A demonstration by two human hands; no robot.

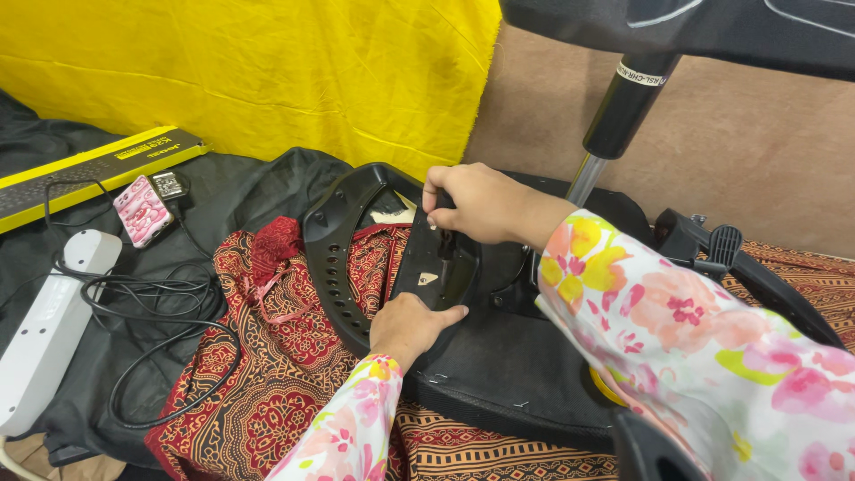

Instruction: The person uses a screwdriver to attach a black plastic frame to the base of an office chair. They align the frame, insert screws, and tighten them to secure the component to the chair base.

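A black office-chair part lies on its side on a patterned red cloth (276,392). Its curved black plastic armrest frame (334,245) with a row of holes arches to the left. My left hand (411,325) presses flat on the black seat underside (499,365), thumb against a black plastic bracket (441,267). My right hand (472,203) reaches in from the right and grips the top of that bracket with bent fingers. Both arms wear floral sleeves.
The chair's gas cylinder (619,111) rises at upper right, with a black lever (717,245) beside it. At left lie a white power strip (49,330), black cables (165,298), a pink phone (142,209) and a yellow-black long box (85,169). Yellow fabric (267,71) hangs behind.
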